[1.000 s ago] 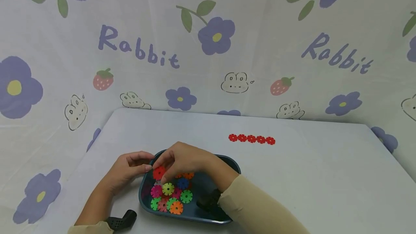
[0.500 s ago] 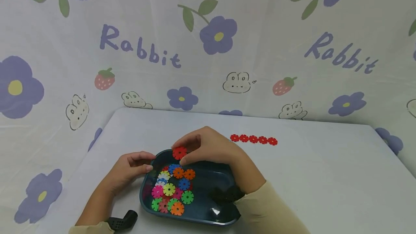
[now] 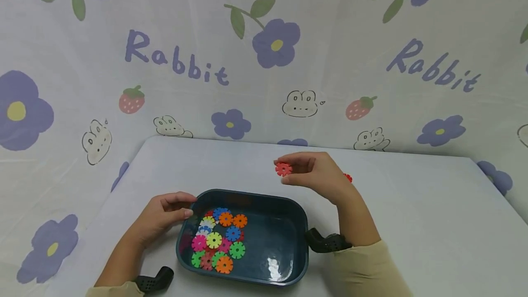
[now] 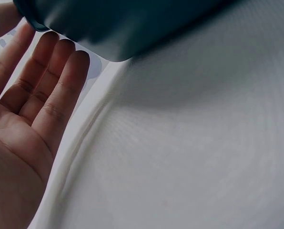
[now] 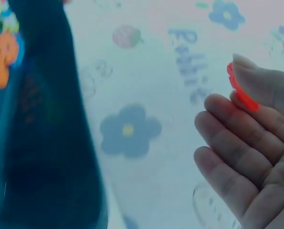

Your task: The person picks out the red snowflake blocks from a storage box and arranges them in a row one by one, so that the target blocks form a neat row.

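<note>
Between the thumb and fingers of my right hand (image 3: 319,175) is a red notched plastic disc (image 3: 283,169), a snowflake building piece. In the right wrist view, the disc (image 5: 242,90) shows edge-on under the thumb. This hand is above the table beyond the tray, and it covers most of the red row behind it; one red disc (image 3: 348,178) of that row peeks out. My left hand (image 3: 162,214) rests against the left end of the dark teal tray (image 3: 243,193), thumb and fingertips touching its outer side with the fingers loosely extended.
Several loose discs (image 3: 214,240) in mixed colours lie in the tray's left half. The white table (image 3: 412,214) runs back to a printed curtain (image 3: 264,81). Black wrist mounts (image 3: 327,242) sit at both sleeves, the right one close to the tray's right rim.
My right hand has lifted the red disc out of the tray and carried it right and away from me, in front of the red row. The left hand stays at the tray.
</note>
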Motion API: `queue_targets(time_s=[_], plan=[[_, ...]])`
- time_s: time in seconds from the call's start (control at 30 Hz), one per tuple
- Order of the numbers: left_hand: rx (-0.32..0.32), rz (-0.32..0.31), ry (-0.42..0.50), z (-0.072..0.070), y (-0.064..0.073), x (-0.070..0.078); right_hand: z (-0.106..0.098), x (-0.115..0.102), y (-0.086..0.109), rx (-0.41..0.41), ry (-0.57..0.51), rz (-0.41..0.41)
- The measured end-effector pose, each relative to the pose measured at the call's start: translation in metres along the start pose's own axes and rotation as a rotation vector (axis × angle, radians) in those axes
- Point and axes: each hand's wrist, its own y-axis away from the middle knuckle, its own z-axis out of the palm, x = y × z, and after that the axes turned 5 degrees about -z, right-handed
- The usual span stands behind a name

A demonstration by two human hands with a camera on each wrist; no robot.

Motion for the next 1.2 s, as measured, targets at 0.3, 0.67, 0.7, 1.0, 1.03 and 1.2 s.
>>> queue_targets(time_s=[0.3, 0.67, 0.7, 1.0, 1.03, 1.2], plan=[[0.000, 0.012, -0.003, 0.002, -0.001, 0.006, -0.038, 0.038, 0.013, 0.176, 0.076, 0.125], [-0.007, 0.005, -0.002, 0.002, -0.002, 0.005, -0.094, 0.088, 0.041, 0.414, 0.141, 0.331], [-0.009, 0.007, -0.002, 0.002, -0.002, 0.005, -0.098, 0.093, 0.044, 0.429, 0.140, 0.340], [-0.010, 0.008, 0.015, 0.001, 0.000, 0.003, -0.114, 0.129, 0.057, 0.489, 0.168, 0.432], [-0.012, 0.010, 0.014, 0.001, 0.000, 0.003, -0.114, 0.132, 0.058, 0.487, 0.174, 0.448], [-0.020, 0.010, 0.022, 0.003, 0.001, 0.005, -0.115, 0.144, 0.060, 0.453, 0.238, 0.487]])
